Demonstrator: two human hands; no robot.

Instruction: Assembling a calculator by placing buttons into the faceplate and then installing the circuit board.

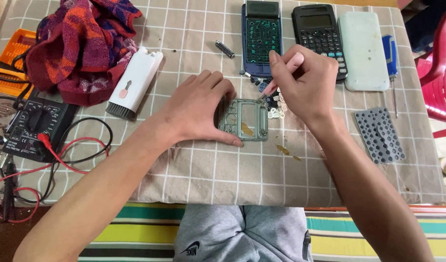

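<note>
Hands: left (198, 109) steadies frame (243, 119), right (303, 80) grips tool (286, 70)

A frame plate (243, 120) lies at the middle of the bench (208, 170), under the left hand (196, 109). Just right of it sits a heap of loose keys (276, 104), below the right hand (300, 82). Behind them — side by side — lie an opened calculator (261, 34), a whole calculator (319, 34), a cover (363, 51) and a screwdriver (390, 58). A key mat (378, 135) lies far right. Left lie a brush tool (134, 82), a cloth (79, 46) and — at the edge — a multimeter (33, 127).
</note>
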